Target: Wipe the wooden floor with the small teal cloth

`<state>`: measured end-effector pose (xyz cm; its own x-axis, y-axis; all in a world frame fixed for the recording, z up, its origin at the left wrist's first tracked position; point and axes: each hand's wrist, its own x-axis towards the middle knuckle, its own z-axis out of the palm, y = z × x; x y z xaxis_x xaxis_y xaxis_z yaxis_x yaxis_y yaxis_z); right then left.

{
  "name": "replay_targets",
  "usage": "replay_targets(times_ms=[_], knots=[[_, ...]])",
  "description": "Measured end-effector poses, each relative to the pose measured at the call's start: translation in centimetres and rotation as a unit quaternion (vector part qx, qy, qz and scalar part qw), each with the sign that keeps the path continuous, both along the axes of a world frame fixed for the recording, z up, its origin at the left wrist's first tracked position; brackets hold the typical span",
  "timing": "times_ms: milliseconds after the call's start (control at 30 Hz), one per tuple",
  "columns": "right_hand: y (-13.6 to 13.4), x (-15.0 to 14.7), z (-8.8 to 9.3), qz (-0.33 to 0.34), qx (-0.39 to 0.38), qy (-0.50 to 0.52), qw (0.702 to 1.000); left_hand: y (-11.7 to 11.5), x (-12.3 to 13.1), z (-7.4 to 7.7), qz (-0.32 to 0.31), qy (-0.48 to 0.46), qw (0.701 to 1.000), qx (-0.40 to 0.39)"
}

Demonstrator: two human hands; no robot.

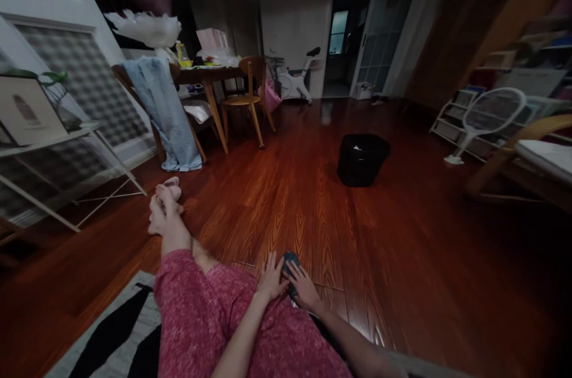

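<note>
My left hand (270,280) lies over my lap, palm down, its fingers stretched and a little apart, beside a small dark blue-green object (291,259). Across that object rest the fingers of my right hand (304,285), which appears to hold it. The object is longish and rounded at its top; its kind is too dark and small to make out, and its middle is covered. Beneath both hands is the red-pink patterned clothing (192,294) on my legs, which stretch out to the left.
A black bin (363,158) stands on the wooden floor (286,199). Jeans (163,110) hang on a chair by a cluttered table (208,74). A side table (53,139) stands left, an exercise bike (295,81) at the back, and a white racket-shaped item (494,111) near shelves at right.
</note>
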<state>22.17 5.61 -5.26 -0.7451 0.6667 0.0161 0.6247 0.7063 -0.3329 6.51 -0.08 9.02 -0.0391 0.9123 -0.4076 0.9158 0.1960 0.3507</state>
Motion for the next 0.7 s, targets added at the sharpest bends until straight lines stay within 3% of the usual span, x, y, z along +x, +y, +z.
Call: replay_targets(times_ms=[67,167,300,433,500,567,700], knots=[[0.3,0.9,0.8,0.079,-0.022,0.007,0.997,0.0,0.0,-0.1,0.003,0.002,1.0,0.006],[1.3,6.2,0.9,0.066,-0.002,0.024,0.998,0.0,-0.1,-0.1,0.006,0.006,1.0,0.002],[2.1,16.6,-1.5,-0.132,0.081,0.015,0.988,0.1,-0.2,-0.2,0.001,0.006,1.0,0.001],[1.4,23.6,-3.8,-0.389,0.141,0.003,0.911,0.1,-0.4,-0.1,-0.009,0.012,1.0,0.002],[0.4,24.0,-4.3,-0.471,0.143,-0.003,0.87,0.2,-0.5,-0.1,-0.011,0.015,1.0,-0.001],[-0.9,22.4,-4.4,-0.493,0.135,-0.008,0.86,0.2,-0.6,-0.1,-0.011,0.015,1.0,-0.003],[-3.9,16.7,-4.2,-0.373,0.119,-0.011,0.92,0.2,-0.6,-0.3,-0.013,0.017,1.0,-0.001]])
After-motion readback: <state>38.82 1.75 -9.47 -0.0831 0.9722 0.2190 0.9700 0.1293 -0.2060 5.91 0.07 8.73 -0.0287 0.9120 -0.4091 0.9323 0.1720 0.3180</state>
